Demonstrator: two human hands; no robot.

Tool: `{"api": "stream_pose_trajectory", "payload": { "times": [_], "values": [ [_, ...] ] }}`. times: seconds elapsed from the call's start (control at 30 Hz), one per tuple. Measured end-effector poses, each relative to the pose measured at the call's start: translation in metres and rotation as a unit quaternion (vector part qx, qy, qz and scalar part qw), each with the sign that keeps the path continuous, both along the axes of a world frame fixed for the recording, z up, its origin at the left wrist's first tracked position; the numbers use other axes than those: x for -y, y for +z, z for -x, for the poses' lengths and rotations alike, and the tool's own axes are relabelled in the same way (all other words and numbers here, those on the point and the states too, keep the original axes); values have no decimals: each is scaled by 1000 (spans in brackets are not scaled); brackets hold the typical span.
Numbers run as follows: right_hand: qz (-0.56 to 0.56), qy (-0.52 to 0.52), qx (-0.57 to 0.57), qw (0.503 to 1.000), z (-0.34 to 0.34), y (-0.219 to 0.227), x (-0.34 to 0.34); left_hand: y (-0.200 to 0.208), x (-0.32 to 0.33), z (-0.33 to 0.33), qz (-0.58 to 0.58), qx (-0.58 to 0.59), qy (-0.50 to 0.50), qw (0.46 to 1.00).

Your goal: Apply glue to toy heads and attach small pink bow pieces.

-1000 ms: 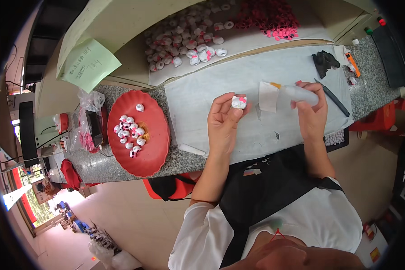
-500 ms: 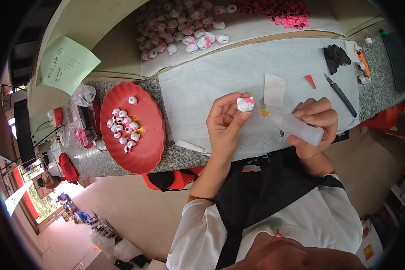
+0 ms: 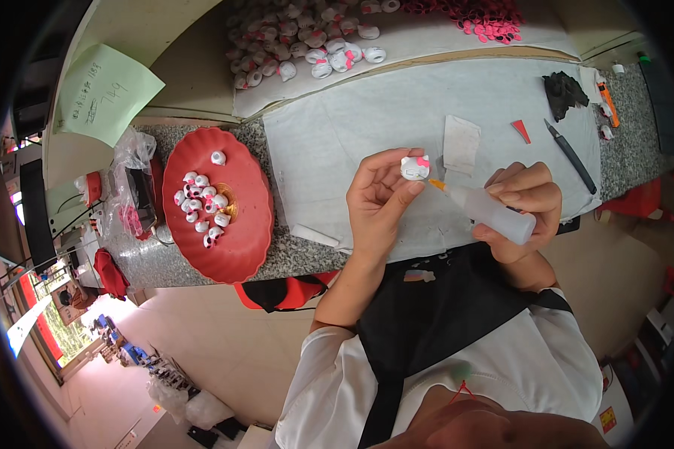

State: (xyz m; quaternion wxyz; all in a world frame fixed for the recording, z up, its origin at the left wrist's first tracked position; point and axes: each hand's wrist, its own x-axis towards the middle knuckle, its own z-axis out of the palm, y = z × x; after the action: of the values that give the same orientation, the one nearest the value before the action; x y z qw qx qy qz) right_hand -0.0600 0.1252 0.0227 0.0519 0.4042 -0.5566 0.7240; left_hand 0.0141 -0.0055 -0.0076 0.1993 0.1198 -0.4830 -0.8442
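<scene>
One small white-and-pink cat-like head (image 3: 413, 169) is pinched between thumb and fingers of the left hand (image 3: 380, 196), above white paper (image 3: 337, 142) on the granite counter (image 3: 296, 264). Right hand (image 3: 530, 206) grips a translucent bottle (image 3: 500, 217); orange tip (image 3: 437, 185) just beside the head, contact unclear. Hands apart.
</scene>
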Motion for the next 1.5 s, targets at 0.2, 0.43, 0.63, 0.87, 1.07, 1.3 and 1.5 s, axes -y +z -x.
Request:
{"api": "stream_pose_trajectory", "payload": {
  "times": [0.2, 0.43, 0.63, 0.87, 1.07, 1.3, 1.5],
  "values": [
    [-3, 5, -10, 1000, 1, 2, 0, 0, 0, 0, -6, 2, -1, 1000],
    [8, 11, -8, 1000, 1, -1, -1, 3, 0, -1, -42, 4, -12, 999],
    [17, 11, -11, 1000, 1, -3, -1, 1, 0, -1, -31, 9, -12, 999],
    [3, 17, -7, 1000, -1, -1, -1, 0, -1, -1, -35, 11, -20, 999],
    [-21, -14, -6, 1000, -3, 2, 2, 0, -2, -2, -6, 5, -24, 1000],
    [-24, -15, -10, 1000, -4, 1, 2, -2, -3, -3, 93, 5, -17, 996],
    [-5, 29, 5, 1000, -4, 1, 0, -3, -2, -3, 104, 12, -4, 994]
  ]
}}
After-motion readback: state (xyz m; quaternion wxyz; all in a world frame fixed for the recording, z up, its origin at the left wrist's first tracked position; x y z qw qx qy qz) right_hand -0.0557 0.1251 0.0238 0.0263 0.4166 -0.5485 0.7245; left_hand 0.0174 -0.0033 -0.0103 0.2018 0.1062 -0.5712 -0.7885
